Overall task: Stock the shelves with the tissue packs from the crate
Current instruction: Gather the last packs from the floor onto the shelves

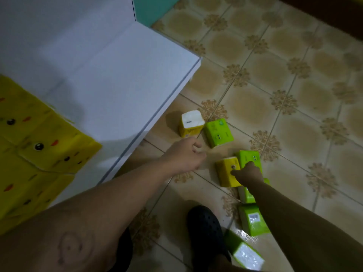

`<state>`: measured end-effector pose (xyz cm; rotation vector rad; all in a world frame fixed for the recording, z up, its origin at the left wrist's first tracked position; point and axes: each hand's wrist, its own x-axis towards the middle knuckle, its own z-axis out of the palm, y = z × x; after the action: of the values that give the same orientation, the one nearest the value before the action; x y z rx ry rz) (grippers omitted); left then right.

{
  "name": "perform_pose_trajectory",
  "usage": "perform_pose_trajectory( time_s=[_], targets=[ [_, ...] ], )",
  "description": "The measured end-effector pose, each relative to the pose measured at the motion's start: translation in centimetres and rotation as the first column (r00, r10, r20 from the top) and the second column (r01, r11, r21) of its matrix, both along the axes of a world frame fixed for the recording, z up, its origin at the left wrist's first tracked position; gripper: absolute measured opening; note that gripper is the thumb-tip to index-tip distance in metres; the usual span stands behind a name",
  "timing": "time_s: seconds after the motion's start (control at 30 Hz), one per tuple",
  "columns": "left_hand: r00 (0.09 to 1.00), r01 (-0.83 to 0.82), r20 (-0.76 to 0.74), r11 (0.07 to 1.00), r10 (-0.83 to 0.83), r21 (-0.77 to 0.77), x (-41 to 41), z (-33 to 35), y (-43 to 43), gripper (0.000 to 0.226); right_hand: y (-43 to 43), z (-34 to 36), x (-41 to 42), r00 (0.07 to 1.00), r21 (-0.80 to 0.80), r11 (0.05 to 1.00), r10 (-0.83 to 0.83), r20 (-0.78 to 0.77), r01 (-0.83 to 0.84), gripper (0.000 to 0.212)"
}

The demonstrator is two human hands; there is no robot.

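Observation:
Several tissue packs lie scattered on the tiled floor. My right hand (247, 173) reaches down onto a yellow pack (225, 169) and a green pack (249, 158) beside it, fingers curling over their tops. My left hand (185, 154) hovers with loosely curled fingers, holding nothing, just below an upright yellow pack (190, 124) and a green pack (218, 133). More green packs (252, 219) lie near my right forearm. Yellow packs (35, 150) sit stacked on the white shelf (121, 79) at left.
A foot in a dark clog (205, 230) stands on the floor between my arms. One more green pack (246, 254) lies at the bottom edge. The shelf's front edge runs diagonally beside the packs. Patterned tile floor spreads to the right.

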<state>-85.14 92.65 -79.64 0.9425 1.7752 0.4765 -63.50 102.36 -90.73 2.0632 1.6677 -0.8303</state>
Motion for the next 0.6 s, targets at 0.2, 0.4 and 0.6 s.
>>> perform_pose_trajectory(
  time_s=[0.2, 0.4, 0.6],
  targets=[
    [0.99, 0.138, 0.01, 0.983, -0.138, -0.122, -0.2, -2.7, 0.3, 0.046, -2.1, -6.2, 0.4, 0.991, 0.023, 0.997, 0.077, 0.113, -0.08, 0.076],
    [0.967, 0.242, -0.034, 0.95, -0.253, -0.196, -2.2, -3.4, -0.2, 0.049, -1.8, -7.0, 0.9, 0.97, -0.039, 0.993, 0.119, 0.211, -0.114, 0.069],
    [0.969, 0.21, -0.089, 0.958, -0.23, -0.193, -3.1, -1.7, -0.8, 0.05, -1.7, -5.3, -1.2, 0.997, -0.159, 0.986, -0.063, -0.051, 0.054, 0.054]
  ],
)
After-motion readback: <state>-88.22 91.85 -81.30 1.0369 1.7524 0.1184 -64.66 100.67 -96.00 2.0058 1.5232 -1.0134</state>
